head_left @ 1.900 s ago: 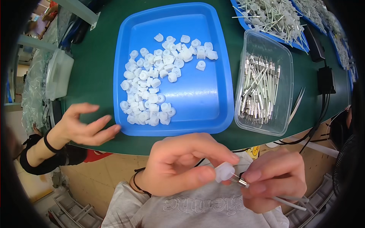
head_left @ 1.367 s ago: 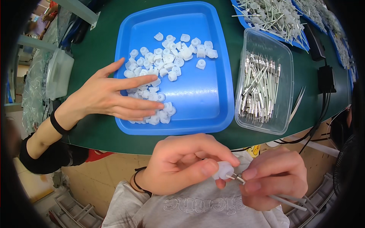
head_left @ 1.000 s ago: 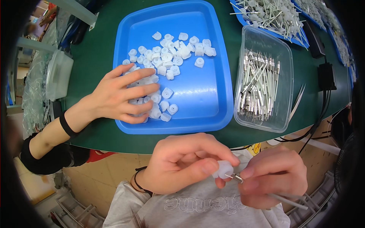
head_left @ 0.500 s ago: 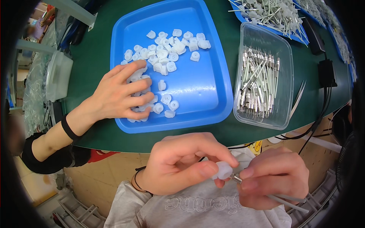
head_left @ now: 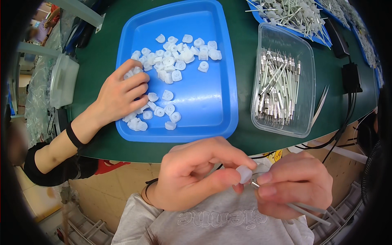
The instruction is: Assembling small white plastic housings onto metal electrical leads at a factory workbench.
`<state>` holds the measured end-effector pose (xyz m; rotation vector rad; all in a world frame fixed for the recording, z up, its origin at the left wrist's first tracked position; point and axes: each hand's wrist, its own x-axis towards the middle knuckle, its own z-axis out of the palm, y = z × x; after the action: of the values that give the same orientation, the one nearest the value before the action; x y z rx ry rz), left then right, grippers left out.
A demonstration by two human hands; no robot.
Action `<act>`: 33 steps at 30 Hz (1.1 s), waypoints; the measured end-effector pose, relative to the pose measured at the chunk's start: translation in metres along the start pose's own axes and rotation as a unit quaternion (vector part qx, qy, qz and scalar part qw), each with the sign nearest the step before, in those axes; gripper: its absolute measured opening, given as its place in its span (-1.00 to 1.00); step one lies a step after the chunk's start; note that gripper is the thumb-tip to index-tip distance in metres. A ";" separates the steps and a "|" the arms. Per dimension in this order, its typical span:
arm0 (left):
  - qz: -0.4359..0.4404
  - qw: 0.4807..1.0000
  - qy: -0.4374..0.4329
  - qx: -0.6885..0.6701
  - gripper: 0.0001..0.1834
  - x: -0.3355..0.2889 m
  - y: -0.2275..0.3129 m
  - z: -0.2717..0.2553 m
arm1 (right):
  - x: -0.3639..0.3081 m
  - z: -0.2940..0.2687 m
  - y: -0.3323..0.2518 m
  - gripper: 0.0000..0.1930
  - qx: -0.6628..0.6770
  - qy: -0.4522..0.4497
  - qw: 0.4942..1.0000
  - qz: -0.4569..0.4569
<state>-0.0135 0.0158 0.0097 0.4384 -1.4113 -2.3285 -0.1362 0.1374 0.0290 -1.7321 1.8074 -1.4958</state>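
Note:
Between the thumb and fingers of my left hand (head_left: pixel 200 173) is a small white plastic cap (head_left: pixel 244 174), held above my lap. My right hand (head_left: pixel 296 185) pinches a thin rod with a shiny metal end (head_left: pixel 255 184), which points at the cap. Whether the metal end touches the cap I cannot tell. Pale rod ends (head_left: pixel 310 214) stick out below my right palm, at least two of them. Another person's hand (head_left: pixel 122 92) curls over white plastic pieces (head_left: pixel 169 61) in the blue tray (head_left: pixel 232 102).
A clear plastic box (head_left: pixel 308 73) of metal-ended rods (head_left: pixel 277 87) stands right of the tray. Beside it lie tweezers (head_left: pixel 320 106). At the back right, a second blue tray (head_left: pixel 257 15) is heaped with rods and white parts. Black cables (head_left: pixel 347 114) run down the right side.
The blue tray has slid slightly left, along with the other person's hand. In my left fingers the white cap has turned and risen slightly; my right hand still grips the rod.

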 end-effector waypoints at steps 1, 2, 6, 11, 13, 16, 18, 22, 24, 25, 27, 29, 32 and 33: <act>-0.006 1.000 0.000 0.013 -0.60 0.001 0.002 0.000 | 0.002 0.000 0.001 -0.67 -0.004 -0.004 1.000 -0.007; -0.012 1.000 0.000 0.026 -0.60 0.001 0.004 0.000 | 0.003 -0.001 0.001 -0.67 -0.009 -0.008 1.000 -0.014; -0.016 1.000 0.005 0.027 -0.59 0.003 -0.002 0.005 | 0.000 -0.007 0.009 -0.66 0.006 -0.012 1.000 -0.019; 0.001 0.997 -0.074 0.017 -0.82 0.004 -0.004 -0.005 | 0.001 -0.008 0.007 -0.66 0.011 -0.013 1.000 -0.008; -0.005 0.998 -0.060 0.012 -0.83 0.003 -0.001 -0.006 | 0.006 -0.009 0.007 -0.66 0.013 -0.038 0.999 -0.010; 0.039 0.997 -0.024 0.063 -0.68 0.001 -0.003 -0.003 | 0.001 -0.008 0.014 -0.67 0.060 -0.026 0.998 -0.020; 0.040 0.997 -0.004 0.069 -0.57 -0.001 -0.002 0.000 | -0.002 -0.007 0.016 -0.67 0.082 -0.019 0.996 -0.031; 0.017 0.998 -0.026 0.048 -0.54 0.002 0.003 -0.005 | 0.000 -0.005 0.014 -0.68 0.072 -0.015 0.997 -0.031; 0.029 0.997 -0.029 0.064 -0.54 0.004 0.000 -0.005 | -0.001 -0.006 0.016 -0.68 0.079 -0.012 0.996 -0.032; 0.029 0.997 -0.016 0.069 -0.54 0.003 -0.001 -0.003 | -0.002 -0.008 0.019 -0.69 0.090 -0.016 0.995 -0.039; 0.083 0.992 -0.032 0.092 -0.56 0.005 -0.005 -0.002 | -0.004 -0.011 0.021 -0.69 0.095 -0.017 0.994 -0.046; 0.191 0.970 -0.085 0.125 -0.58 0.013 -0.010 -0.009 | -0.003 -0.013 0.018 -0.68 0.083 -0.014 0.995 -0.047; 0.227 0.952 -0.149 0.141 -0.61 0.015 -0.009 -0.018 | -0.003 -0.014 0.017 -0.68 0.099 -0.034 0.994 -0.041; 0.229 0.949 -0.161 0.144 -0.62 0.015 -0.008 -0.018 | -0.003 -0.015 0.016 -0.68 0.102 -0.038 0.993 -0.038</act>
<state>-0.0201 -0.0022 -0.0067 -0.1955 -1.7883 -1.8780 -0.1559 0.1434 0.0227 -1.7484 1.5093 -1.5607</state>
